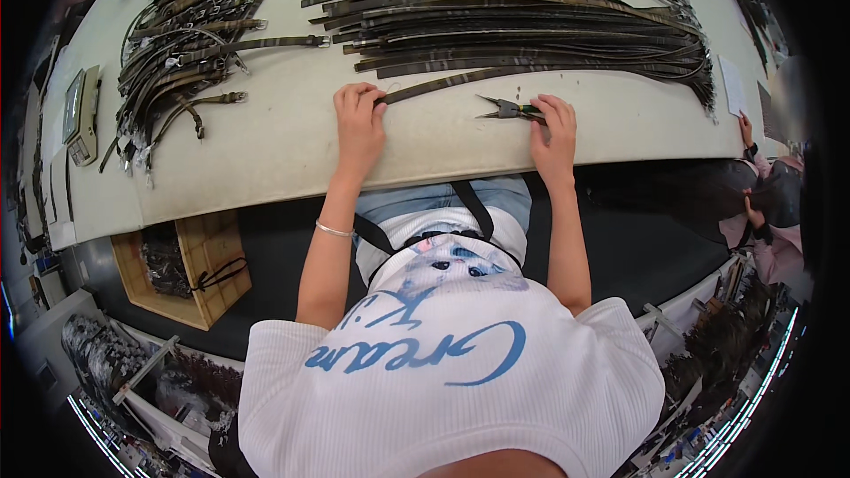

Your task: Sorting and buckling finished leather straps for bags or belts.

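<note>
**Strap work at the bench: one pile buckled, a much bigger one still bare**

So the biggest thing here is the pale bench [292, 150], running right across the top of the view. On it, at the right, there's a long, wide spread of dark straps [531, 26] lying flat and side by side; I can't make out buckles on their near ends. At the far left sits a smaller, tangled heap of buckled straps [181, 44], metal buckles showing. Judging by that, the buckled heap looks like the finished lot and the flat spread is what's left, so I'd say it's under halfway.

One single strap [443, 84] lies pulled out of the spread toward the bench's front edge. The left hand [359, 119] has its fingertips pressed down on the near end of it, fingers curled together. The right hand [553, 128] rests on the handles of a pair of small pliers [506, 108] lying just right of that strap; whether it's actually gripping them, I can't tell.

Packages and labels: a flat grey-green device [81, 115] at the bench's left edge, a white paper slip [733, 84] at the right end, and a wooden box [190, 270] below the bench at the left, holding dark stuff.
</note>
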`<state>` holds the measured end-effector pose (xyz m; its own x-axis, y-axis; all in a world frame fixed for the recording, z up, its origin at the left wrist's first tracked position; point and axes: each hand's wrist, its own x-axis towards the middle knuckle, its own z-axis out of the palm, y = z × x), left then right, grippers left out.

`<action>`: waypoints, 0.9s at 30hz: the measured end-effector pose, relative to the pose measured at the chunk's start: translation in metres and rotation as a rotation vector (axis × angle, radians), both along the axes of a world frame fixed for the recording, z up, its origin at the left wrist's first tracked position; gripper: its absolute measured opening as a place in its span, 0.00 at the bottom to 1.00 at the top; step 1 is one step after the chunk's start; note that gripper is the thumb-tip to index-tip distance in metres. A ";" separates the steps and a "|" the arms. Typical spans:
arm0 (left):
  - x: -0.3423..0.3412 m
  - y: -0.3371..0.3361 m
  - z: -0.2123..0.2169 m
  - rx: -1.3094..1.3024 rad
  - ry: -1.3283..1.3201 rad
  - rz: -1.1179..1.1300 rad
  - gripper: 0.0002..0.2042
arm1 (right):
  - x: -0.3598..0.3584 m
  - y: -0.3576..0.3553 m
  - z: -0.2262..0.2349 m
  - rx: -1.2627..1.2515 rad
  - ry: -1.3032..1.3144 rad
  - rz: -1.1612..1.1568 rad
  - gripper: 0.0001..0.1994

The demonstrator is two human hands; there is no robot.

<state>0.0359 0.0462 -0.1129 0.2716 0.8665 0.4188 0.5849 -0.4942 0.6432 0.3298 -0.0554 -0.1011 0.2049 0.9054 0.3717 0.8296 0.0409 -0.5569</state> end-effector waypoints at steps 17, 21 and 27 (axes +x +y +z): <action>-0.008 -0.016 0.006 0.181 0.145 0.018 0.07 | 0.027 0.032 -0.003 -0.010 0.418 -0.422 0.19; -0.005 -0.028 0.037 0.159 0.102 -0.079 0.12 | 0.063 0.044 0.005 0.072 1.157 -0.483 0.26; -0.014 -0.022 0.065 0.132 0.009 -0.082 0.12 | 0.118 0.059 0.004 0.121 1.357 -0.576 0.28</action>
